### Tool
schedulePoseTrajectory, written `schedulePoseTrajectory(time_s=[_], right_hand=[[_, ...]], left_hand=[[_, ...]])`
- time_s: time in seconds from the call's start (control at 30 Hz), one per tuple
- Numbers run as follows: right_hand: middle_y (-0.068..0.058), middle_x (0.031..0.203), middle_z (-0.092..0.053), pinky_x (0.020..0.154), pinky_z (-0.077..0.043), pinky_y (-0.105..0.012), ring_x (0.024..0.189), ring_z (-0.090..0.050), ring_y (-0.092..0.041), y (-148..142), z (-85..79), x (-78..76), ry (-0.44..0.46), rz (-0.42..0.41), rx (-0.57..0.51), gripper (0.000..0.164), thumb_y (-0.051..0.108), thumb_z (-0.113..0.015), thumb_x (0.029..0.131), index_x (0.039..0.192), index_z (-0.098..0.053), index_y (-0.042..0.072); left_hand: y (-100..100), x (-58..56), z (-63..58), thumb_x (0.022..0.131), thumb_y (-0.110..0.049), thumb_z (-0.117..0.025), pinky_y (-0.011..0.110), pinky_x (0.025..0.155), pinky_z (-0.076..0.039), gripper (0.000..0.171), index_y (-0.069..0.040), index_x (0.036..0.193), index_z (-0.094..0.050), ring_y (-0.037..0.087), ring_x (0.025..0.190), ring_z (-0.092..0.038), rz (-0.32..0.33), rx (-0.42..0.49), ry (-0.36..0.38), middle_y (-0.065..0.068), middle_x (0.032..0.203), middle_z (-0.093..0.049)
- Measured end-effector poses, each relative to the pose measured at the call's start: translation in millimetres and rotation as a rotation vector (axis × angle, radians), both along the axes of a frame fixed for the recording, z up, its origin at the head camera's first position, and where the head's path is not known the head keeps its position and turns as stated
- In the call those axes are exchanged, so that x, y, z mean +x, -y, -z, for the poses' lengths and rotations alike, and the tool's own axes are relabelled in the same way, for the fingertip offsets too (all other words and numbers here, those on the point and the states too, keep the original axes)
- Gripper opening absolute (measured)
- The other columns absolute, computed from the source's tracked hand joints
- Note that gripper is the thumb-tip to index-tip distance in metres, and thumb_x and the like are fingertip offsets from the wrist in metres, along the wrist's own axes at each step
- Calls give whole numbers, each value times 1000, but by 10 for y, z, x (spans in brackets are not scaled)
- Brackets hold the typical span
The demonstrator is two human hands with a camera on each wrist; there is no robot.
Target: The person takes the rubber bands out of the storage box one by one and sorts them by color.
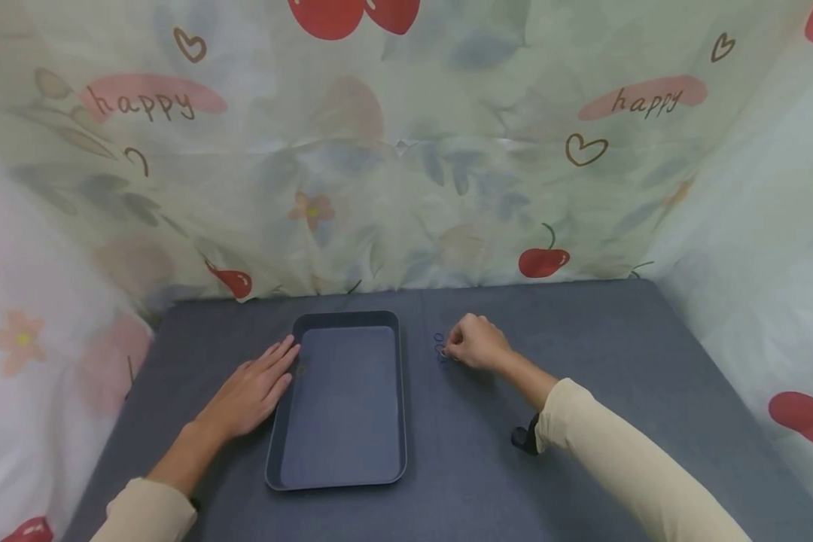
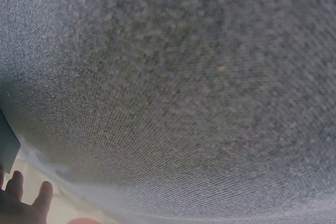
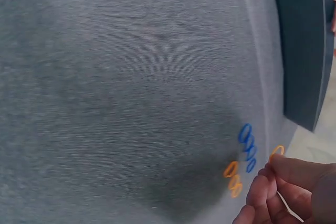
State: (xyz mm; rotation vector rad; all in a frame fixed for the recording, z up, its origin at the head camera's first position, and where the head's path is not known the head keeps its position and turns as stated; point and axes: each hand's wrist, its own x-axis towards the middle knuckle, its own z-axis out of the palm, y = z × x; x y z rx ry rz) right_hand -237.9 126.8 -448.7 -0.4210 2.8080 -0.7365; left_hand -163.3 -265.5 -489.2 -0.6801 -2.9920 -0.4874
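My right hand pinches a small thin orange ring between thumb and fingertips, just above the table. Close beside that hand lie several blue rings in a row. More orange rings lie alongside the blue ones in the right wrist view. To the left is a dark rectangular tray with a raised rim. My left hand rests at the tray's left rim, fingers extended and fingertips on the edge. A faint small ring shows inside the tray near those fingertips.
A dark grey cloth covers the table. Behind it and at both sides hang pale curtains printed with cherries, hearts and flowers. A black strap end hangs by the right sleeve.
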Motion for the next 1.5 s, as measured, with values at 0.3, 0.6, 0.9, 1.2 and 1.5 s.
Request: schedulePoseTrajectory(time_s=[0.3, 0.6, 0.9, 1.2, 1.5], right_hand=[[6, 51, -55, 45, -25, -26, 44, -34, -9, -90, 106, 28, 15, -38, 9, 41, 11, -69, 90, 51, -57, 11], [7, 60, -61, 50, -35, -28, 48, -42, -8, -135, 167, 59, 20, -27, 34, 29, 14, -74, 87, 58, -68, 11], [9, 64, -64, 51, -38, -29, 50, -48, -10, -177, 185, 57, 0, -22, 23, 24, 17, -78, 84, 61, -72, 14], [6, 67, -66, 51, -41, -28, 54, -53, -10, -177, 48, 4, 14, 7, -5, 17, 15, -74, 86, 70, -76, 12], [-5, 76, -71, 55, -47, -31, 63, -62, -20, 32, -308, -138, 3, -32, -185, 14, 20, -73, 89, 83, -77, 7]], left_hand=[[-1, 4, -16, 104, -23, -46, 60, 103, -31, 52, -4, 151, -35, 36, 140, -30, -9, -1, 3, 14, 157, -28], [7, -4, -23, 104, -24, -46, 60, 102, -31, 51, -4, 151, -36, 36, 140, -30, -4, 2, 2, 13, 157, -28], [0, 7, -24, 105, -23, -45, 61, 102, -30, 51, -4, 151, -35, 36, 140, -30, -7, -2, 7, 14, 157, -28], [-13, 7, -22, 105, -24, -45, 60, 103, -31, 51, -4, 151, -36, 37, 140, -30, -2, 4, 8, 14, 157, -28], [-14, 11, -8, 104, -23, -45, 61, 102, -31, 51, -4, 150, -36, 36, 140, -31, -4, 3, 1, 14, 156, -29]])
